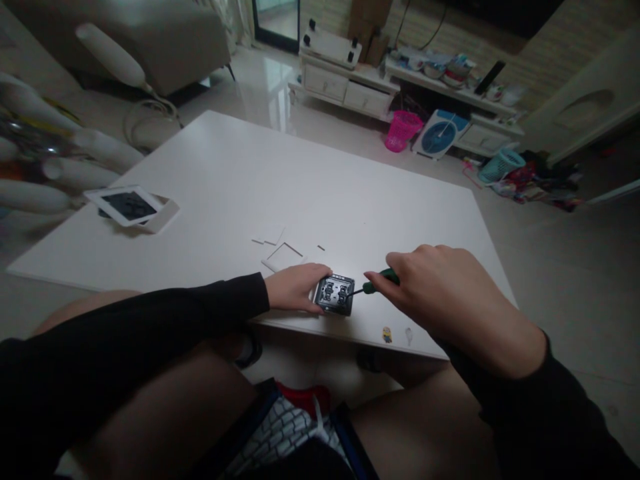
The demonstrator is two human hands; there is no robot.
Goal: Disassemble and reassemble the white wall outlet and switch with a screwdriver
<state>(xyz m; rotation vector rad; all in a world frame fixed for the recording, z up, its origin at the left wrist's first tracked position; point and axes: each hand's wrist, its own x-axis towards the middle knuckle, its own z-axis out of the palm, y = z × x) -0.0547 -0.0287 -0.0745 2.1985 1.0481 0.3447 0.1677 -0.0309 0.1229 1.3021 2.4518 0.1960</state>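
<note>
A square black wall switch (337, 305), its inner mechanism exposed, rests near the table's front edge. My left hand (299, 287) grips it from the left, thumb and fingers along its sides. In my right hand (434, 277) is a screwdriver (371, 287) with a green handle, my fingers wrapped around it. Its thin shaft points left, and the tip meets the right part of the mechanism; exact contact is too small to tell. Just behind my left hand lies a thin white square frame (280, 259), partly covered by the hand, with several narrow strips around it.
On the white table (320, 180), a white-framed panel (129, 205) leans on a box at the left. A small yellow figure sticker (387, 335) and a clear small piece (409, 335) lie at the front edge. Beyond stand a pink basket (401, 131) and a blue-white fan (440, 135).
</note>
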